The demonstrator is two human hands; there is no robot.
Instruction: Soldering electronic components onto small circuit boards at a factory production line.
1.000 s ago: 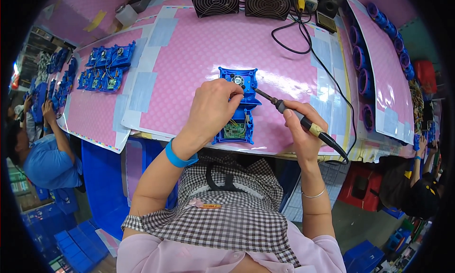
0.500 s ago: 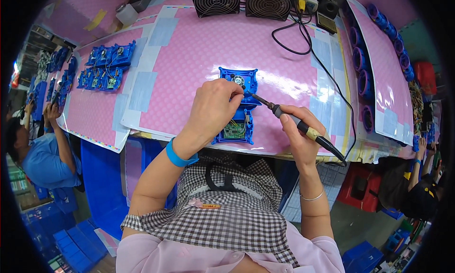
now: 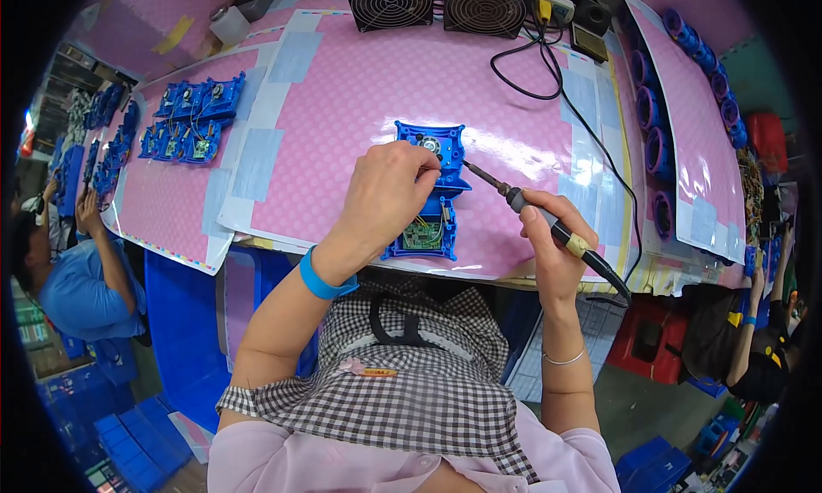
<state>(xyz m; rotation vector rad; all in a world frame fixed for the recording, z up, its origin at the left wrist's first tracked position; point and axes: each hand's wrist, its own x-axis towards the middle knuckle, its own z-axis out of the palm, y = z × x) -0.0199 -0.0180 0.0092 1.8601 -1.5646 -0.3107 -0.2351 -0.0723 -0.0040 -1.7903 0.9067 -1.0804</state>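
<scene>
In front of me on the table lie two joined blue plastic housing halves. The far half (image 3: 453, 140) carries a small round speaker (image 3: 431, 145); the near half (image 3: 451, 246) holds a green circuit board (image 3: 420, 234) with thin wires. My left hand (image 3: 387, 189) rests over the left side of the far half, thumb and forefinger pinched beside the speaker; whatever lies between the fingertips is too small to make out. With my right hand (image 3: 556, 238) I grip a soldering iron (image 3: 515, 198), its tip at the far half's right edge.
Two black fans (image 3: 485, 5) stand at the table's far edge. A black cable (image 3: 591, 133) loops down the right side. More blue housings (image 3: 193, 116) sit at left, and blue rings (image 3: 659, 151) beside a slanted board at right. Co-workers (image 3: 90, 288) sit on both sides.
My right hand and the soldering iron have shifted slightly right, drawing the tip away from my left fingertips toward the housing's edge. My left hand keeps its place.
</scene>
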